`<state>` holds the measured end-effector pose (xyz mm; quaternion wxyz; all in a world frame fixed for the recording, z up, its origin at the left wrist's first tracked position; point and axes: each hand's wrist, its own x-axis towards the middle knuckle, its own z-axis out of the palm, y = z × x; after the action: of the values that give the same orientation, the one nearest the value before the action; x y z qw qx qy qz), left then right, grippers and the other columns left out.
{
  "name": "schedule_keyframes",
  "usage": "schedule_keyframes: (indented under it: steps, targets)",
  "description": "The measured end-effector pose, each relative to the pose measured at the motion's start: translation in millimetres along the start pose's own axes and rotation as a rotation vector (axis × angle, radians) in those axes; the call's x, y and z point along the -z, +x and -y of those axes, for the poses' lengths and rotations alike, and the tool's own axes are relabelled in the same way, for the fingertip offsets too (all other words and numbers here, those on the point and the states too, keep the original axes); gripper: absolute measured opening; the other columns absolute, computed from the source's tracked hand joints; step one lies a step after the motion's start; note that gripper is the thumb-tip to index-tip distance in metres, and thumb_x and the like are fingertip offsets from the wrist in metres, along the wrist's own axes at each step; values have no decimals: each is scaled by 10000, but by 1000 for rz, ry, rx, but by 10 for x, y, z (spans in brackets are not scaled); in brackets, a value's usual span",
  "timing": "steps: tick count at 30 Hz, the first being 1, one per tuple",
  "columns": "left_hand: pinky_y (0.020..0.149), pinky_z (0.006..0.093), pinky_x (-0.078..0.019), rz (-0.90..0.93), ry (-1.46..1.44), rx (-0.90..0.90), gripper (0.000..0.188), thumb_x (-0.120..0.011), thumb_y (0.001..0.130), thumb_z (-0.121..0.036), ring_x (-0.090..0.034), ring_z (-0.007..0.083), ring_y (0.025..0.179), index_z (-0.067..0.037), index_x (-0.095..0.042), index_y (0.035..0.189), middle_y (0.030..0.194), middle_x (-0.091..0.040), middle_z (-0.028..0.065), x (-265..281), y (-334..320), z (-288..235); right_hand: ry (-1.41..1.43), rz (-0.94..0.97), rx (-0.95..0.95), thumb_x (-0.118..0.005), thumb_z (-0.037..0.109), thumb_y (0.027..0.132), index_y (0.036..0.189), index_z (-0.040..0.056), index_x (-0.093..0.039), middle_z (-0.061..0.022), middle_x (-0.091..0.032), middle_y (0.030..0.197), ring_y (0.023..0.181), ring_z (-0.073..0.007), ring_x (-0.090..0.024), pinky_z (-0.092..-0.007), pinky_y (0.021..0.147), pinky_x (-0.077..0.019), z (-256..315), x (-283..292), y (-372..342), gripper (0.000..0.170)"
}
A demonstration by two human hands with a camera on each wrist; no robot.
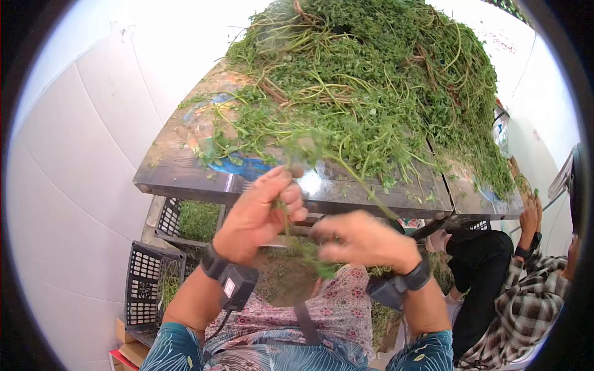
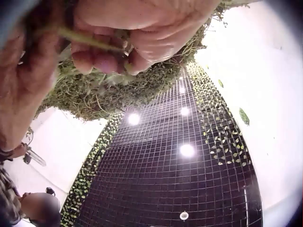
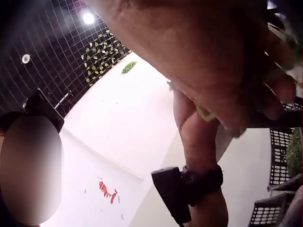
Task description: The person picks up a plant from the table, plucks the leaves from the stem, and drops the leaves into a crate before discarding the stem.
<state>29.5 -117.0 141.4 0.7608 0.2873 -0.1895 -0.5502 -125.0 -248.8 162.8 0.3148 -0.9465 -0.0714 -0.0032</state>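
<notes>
In the middle of the head view, my left hand (image 1: 263, 216) pinches a green stem (image 2: 90, 39) between thumb and curled fingertips. My right hand (image 1: 371, 242), just to the right in the frame, is blurred, its fingers bent; I cannot tell whether they grip anything. Leafy greens (image 1: 371, 74) heap over the tabletop (image 1: 162, 162) from upper middle to upper right. A black crate (image 1: 141, 287) sits lower left.
</notes>
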Motion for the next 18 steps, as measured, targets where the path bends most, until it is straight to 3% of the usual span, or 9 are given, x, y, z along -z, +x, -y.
schedule_keyframes:
  steps: [2, 4, 7, 9, 13, 16, 18]
  targets:
    - [463, 245, -319, 16, 196, -94, 180, -477, 927, -223, -364, 86, 535, -69, -519, 1011, 604, -400, -30, 74, -87, -95, -27, -325, -142, -551, 234, 791, 1066, 6, -534, -198, -611, 911, 794, -355, -599, -420, 706, -473, -169, 162, -43, 358]
    - [478, 247, -351, -6, 315, -136, 169, -477, 926, -210, -386, 90, 536, -63, -537, 982, 632, -438, -17, 103, -142, -120, -91, -566, -244, -531, 138, 798, 1159, 31, -481, -118, -616, 912, 774, -207, -609, -330, 685, -483, -251, 351, 7, 381]
    - [517, 250, -396, -70, 430, -246, 177, -495, 915, -213, -461, 108, 587, -59, -547, 985, 718, -508, 16, 134, -201, -122, -74, -595, -298, -528, 224, 808, 1278, 4, -354, -266, -553, 1089, 1006, -383, -547, -408, 868, -425, -472, 515, 153, 547]
    - [549, 259, -430, -181, 511, -419, 184, -509, 907, -215, -516, 130, 643, -57, -553, 991, 800, -549, 45, 101, -273, -159, -103, -600, -387, -519, 227, 816, 1297, -27, -310, -293, -513, 1143, 1073, -395, -504, -408, 915, -395, -679, 603, 215, 582]
    - [612, 270, -457, -298, 385, -697, 218, -532, 887, -206, -558, 178, 725, -22, -548, 1001, 891, -596, 93, 132, -517, -411, -284, -531, -528, -511, 233, 825, 1279, -71, -342, -299, -455, 1226, 1151, -390, -451, -392, 976, -354, -1054, 819, 160, 572]
    - [574, 280, -459, -169, 396, -653, 230, -543, 877, -213, -565, 183, 691, -16, -546, 996, 882, -600, 98, 296, -754, -561, -242, -592, -613, -542, 210, 803, 1263, -39, -404, -264, -452, 1256, 1184, -363, -429, -374, 995, -338, -1223, 928, -4, 541]
    - [535, 269, -456, -191, 377, -470, 237, -544, 875, -224, -566, 171, 653, -18, -541, 993, 852, -601, 87, 323, -907, -516, -382, -623, -650, -560, 180, 786, 1256, -18, -428, -251, -439, 1276, 1209, -351, -404, -365, 1007, -328, -1320, 981, -147, 527]
